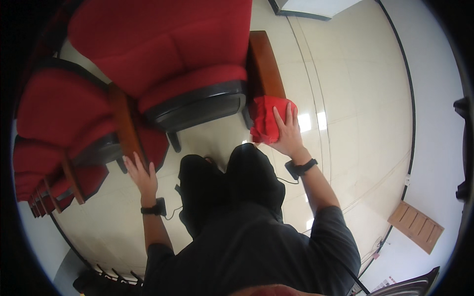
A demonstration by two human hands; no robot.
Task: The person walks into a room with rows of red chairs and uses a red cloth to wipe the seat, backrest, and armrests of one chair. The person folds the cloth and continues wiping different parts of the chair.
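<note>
My right hand (290,132) rests with spread fingers on a bunched bright red cloth (266,119), pressing it against the front end of a wooden armrest (267,66). The fingertips lie over the cloth's right side; what the thumb does is hidden. My left hand (140,174) has its fingers apart and holds nothing; its fingertips are at the front end of another wooden armrest (126,125), and whether they touch it is unclear. Between the two armrests is a red upholstered seat (196,79) with a dark underside.
A row of red seats (63,111) with wooden armrests runs off to the left. My knees are close to the seat's front. A white wall (429,122) stands at the right, with a slatted wooden panel (416,227) near its foot. Thin lines cross the tiled floor (355,88).
</note>
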